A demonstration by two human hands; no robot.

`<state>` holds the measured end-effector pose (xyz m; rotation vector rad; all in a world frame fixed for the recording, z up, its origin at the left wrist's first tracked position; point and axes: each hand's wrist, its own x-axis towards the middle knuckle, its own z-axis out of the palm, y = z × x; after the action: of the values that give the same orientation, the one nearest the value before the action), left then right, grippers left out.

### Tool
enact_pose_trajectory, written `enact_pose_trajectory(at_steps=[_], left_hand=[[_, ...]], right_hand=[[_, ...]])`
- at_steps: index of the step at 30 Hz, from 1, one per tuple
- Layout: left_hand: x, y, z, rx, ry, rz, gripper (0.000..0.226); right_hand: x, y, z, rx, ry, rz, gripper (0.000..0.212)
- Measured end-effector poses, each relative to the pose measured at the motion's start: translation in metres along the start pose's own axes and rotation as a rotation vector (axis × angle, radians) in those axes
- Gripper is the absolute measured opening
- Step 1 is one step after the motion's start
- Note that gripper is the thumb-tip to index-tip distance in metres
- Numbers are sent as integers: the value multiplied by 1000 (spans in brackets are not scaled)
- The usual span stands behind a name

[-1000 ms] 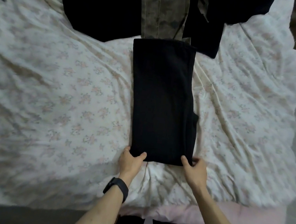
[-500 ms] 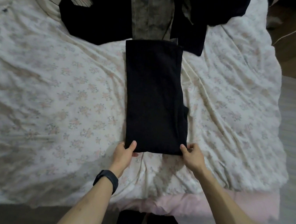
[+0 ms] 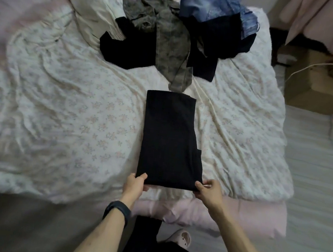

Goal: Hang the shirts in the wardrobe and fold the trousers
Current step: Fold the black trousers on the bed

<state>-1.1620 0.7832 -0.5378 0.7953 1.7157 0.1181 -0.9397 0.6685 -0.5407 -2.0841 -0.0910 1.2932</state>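
The black trousers (image 3: 170, 140) lie in a long folded strip mid-bed (image 3: 49, 113), their far end just short of the clothes pile (image 3: 170, 40). They look soft, light and limp, best taken at both near corners. There the left hand (image 3: 134, 184) and right hand (image 3: 209, 192) each pinch a corner.
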Motion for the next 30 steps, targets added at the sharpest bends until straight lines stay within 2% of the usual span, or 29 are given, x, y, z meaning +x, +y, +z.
enact_pose_trajectory(at_steps=[4, 6, 8, 10, 13, 16, 18, 20, 21, 23, 25, 30], left_hand=[[-40, -48, -7, -56, -32, -141, 70], [-60, -62, -15, -18, -68, -151, 52], [-74, -62, -23, -1, -109, -122, 51], [-79, -44, -25, -57, -114, -46, 61], [-74, -2, -25, -49, -120, 72, 30], [-60, 49, -30, -81, -209, 104, 20], [-41, 84, -34, -54, -243, 190, 17], [-14, 112, -33, 72, -231, 301, 15], [1, 121, -32, 158, -199, 346, 16], [37, 138, -29, 335, -104, 389, 22], [78, 156, -24, 517, -7, 415, 34], [152, 189, -3, 726, 108, 440, 48]], right_hand=[[-51, 40, -21, -37, -52, 47, 19], [-67, 56, -32, -81, -81, 78, 22], [-79, 53, -39, -63, -114, 69, 22], [-81, 36, -38, -14, -146, 20, 20], [-68, -11, -30, 61, -127, -65, 11], [-39, -69, -19, 188, -113, -83, 18], [-16, -105, -12, 242, -149, -114, 20], [14, -129, -2, 138, -161, -160, 29], [30, -136, 3, 34, -136, -194, 27], [65, -145, 17, -194, -50, -275, 22], [100, -154, 31, -354, 25, -316, 29], [161, -173, 63, -529, 100, -347, 33]])
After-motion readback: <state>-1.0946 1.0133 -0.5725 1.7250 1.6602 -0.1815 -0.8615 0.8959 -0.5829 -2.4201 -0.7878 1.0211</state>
